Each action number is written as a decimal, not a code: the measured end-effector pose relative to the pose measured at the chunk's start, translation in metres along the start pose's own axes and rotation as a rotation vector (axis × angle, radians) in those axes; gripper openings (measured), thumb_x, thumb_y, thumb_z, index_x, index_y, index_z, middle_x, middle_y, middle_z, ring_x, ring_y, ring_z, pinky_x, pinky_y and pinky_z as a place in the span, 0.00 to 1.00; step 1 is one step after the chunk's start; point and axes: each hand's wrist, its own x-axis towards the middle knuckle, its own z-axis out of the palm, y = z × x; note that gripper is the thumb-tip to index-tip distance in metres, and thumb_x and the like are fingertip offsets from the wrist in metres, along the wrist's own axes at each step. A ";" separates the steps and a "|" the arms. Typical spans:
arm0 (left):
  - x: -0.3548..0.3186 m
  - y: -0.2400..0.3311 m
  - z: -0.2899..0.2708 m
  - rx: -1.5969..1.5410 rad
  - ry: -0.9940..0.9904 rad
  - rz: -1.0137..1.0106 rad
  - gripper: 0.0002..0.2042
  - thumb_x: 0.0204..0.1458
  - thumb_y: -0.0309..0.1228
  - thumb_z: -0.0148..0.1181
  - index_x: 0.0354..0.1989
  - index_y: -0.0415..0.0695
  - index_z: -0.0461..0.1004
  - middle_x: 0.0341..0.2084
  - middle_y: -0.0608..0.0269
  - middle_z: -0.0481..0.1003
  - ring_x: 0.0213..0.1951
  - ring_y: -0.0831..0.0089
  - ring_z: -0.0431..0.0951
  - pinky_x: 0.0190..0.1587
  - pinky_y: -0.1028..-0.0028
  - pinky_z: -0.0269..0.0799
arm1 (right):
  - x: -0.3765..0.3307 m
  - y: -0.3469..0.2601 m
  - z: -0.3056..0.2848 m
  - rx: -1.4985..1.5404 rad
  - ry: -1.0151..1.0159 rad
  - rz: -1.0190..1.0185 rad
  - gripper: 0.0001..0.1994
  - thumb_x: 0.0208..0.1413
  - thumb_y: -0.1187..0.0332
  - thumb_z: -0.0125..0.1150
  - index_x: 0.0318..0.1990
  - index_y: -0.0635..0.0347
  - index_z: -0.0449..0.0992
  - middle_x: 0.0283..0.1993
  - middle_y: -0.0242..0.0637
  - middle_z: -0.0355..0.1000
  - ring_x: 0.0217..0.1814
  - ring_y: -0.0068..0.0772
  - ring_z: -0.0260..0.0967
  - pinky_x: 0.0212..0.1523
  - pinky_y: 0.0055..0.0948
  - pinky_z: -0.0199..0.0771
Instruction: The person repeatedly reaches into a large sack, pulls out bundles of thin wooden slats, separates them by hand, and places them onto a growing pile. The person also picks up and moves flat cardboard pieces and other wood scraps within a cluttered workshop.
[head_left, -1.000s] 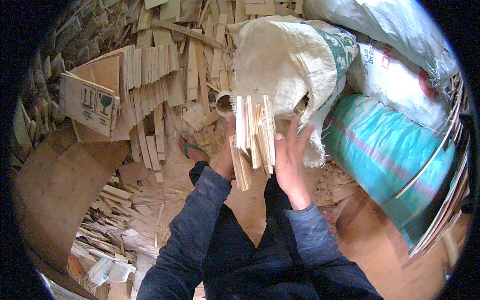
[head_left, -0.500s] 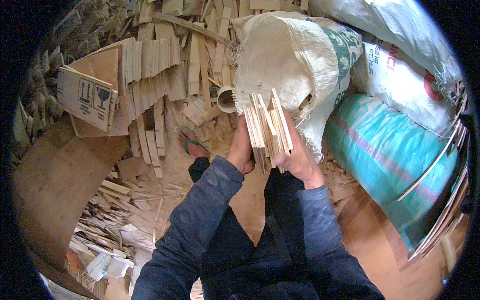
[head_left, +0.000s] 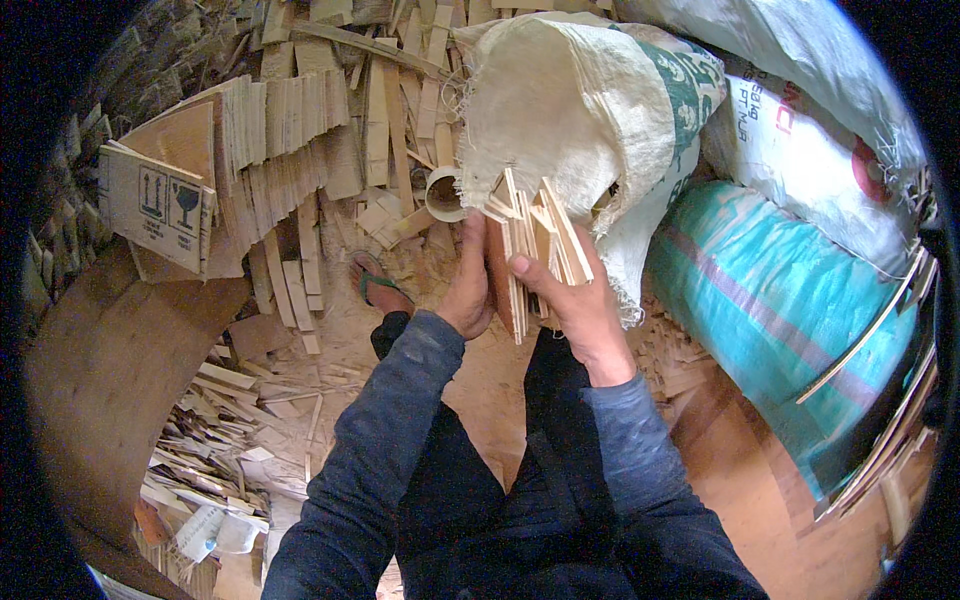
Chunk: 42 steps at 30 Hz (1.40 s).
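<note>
Your left hand point(head_left: 468, 290) and right hand point(head_left: 575, 305) are both closed around a bundle of wood strips point(head_left: 530, 250), held upright between them just before the open white sack point(head_left: 570, 110), so the strips stay squared together.

Room is tight in the upper centre of the frame: the open woven sack point(head_left: 590, 110) hangs just above and right, nearly touching the bundle of wood strips point(head_left: 530, 250). A tape roll point(head_left: 444, 193) and scattered wooden slats point(head_left: 290, 140) crowd the upper left. The teal sack point(head_left: 780, 310) blocks the right. Bare floor point(head_left: 340, 340) lies open left of centre, beside the sandalled foot point(head_left: 375, 285).
</note>
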 end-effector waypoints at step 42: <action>0.002 -0.004 -0.014 -0.051 -0.120 0.045 0.37 0.58 0.60 0.48 0.67 0.45 0.56 0.60 0.55 0.67 0.59 0.65 0.70 0.62 0.61 0.69 | -0.002 0.016 0.001 -0.137 0.181 -0.239 0.20 0.57 0.61 0.65 0.50 0.65 0.68 0.46 0.38 0.72 0.49 0.27 0.69 0.52 0.27 0.68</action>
